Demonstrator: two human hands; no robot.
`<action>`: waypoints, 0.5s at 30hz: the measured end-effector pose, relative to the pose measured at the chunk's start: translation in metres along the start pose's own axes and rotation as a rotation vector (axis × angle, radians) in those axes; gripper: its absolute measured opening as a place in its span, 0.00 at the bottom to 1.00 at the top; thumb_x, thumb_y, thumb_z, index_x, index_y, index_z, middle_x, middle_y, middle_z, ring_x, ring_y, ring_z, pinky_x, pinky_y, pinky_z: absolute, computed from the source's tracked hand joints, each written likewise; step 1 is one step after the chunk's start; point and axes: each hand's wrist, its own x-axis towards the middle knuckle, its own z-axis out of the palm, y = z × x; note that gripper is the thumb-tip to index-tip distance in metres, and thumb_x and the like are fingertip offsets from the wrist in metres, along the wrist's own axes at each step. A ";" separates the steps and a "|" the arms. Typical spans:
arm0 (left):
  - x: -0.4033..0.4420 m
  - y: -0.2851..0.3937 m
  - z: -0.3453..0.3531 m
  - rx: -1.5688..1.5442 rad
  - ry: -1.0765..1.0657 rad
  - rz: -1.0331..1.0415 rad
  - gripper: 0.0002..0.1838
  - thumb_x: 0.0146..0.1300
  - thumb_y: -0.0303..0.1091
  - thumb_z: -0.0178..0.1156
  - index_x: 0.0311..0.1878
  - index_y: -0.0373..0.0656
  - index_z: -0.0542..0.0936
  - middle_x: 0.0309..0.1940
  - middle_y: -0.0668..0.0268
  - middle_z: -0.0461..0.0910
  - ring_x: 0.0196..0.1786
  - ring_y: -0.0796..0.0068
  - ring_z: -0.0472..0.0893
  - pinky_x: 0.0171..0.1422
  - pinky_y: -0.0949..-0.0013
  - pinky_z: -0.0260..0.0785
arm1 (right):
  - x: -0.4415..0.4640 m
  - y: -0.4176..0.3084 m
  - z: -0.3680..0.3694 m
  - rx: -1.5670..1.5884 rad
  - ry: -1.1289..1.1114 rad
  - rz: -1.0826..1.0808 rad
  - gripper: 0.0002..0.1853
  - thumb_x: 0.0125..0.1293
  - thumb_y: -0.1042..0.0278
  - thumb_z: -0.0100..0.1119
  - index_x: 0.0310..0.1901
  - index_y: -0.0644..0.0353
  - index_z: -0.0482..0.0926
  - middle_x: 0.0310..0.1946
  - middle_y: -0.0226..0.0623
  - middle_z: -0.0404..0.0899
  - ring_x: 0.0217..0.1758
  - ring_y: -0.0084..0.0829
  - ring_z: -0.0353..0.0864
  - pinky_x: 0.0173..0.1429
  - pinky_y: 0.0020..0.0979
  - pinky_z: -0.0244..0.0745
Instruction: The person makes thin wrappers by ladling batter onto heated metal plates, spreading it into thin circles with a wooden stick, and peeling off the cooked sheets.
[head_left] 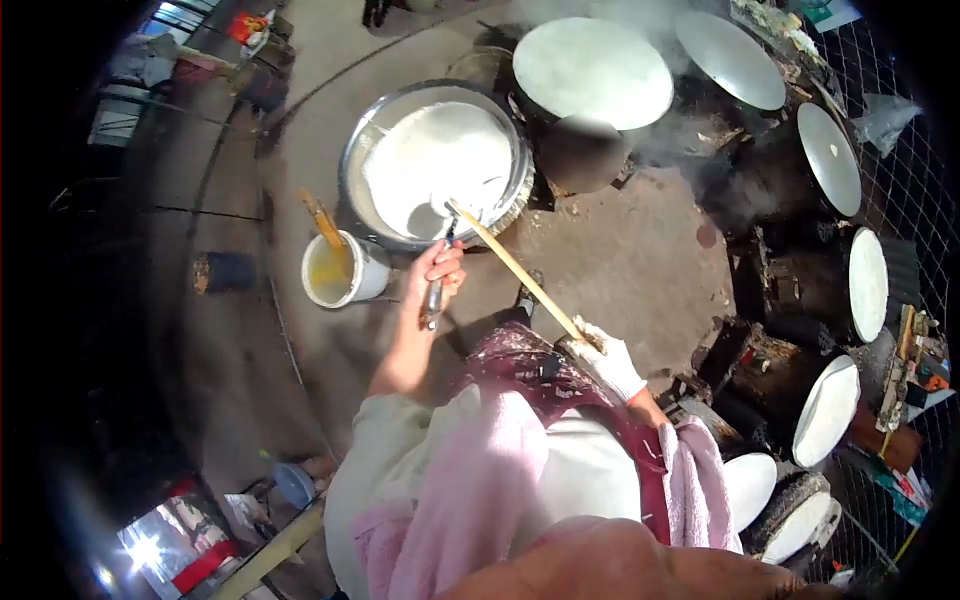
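My bare left hand is wrapped round the handle of what looks like a ladle, whose far end reaches over the near side of a wide metal basin. Thick white batter fills much of the basin. In a white glove, my right hand grips the lower end of a long pale wooden stick. The stick slants up to the left, and its tip is close to the ladle at the basin's near edge. Whether the two tools touch is unclear.
Several round griddles curve along the right, among them a large pale one and a grey one, on dark stoves. Steam drifts at the top. A white bucket with yellow liquid and a wooden handle stands left of the basin.
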 end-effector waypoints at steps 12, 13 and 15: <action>-0.031 0.117 0.108 0.301 0.030 0.492 0.13 0.75 0.38 0.47 0.46 0.35 0.71 0.18 0.79 0.61 0.13 0.91 0.58 0.23 0.78 0.49 | -0.013 -0.002 -0.022 0.208 0.356 -0.320 0.28 0.58 0.84 0.65 0.62 0.71 0.71 0.64 0.45 0.72 0.63 0.29 0.72 0.66 0.30 0.70; -0.026 0.124 0.113 0.257 0.083 0.484 0.13 0.75 0.37 0.47 0.45 0.36 0.72 0.17 0.78 0.60 0.14 0.88 0.59 0.23 0.78 0.49 | -0.016 0.005 -0.025 0.214 0.382 -0.307 0.28 0.58 0.85 0.65 0.62 0.71 0.72 0.64 0.45 0.71 0.63 0.29 0.72 0.65 0.30 0.71; -0.020 0.123 0.111 0.643 0.126 0.608 0.13 0.75 0.39 0.46 0.44 0.37 0.72 0.17 0.76 0.61 0.14 0.85 0.60 0.23 0.77 0.49 | -0.010 0.013 -0.034 0.230 0.436 -0.298 0.27 0.59 0.85 0.64 0.61 0.72 0.72 0.64 0.45 0.71 0.62 0.28 0.72 0.64 0.30 0.71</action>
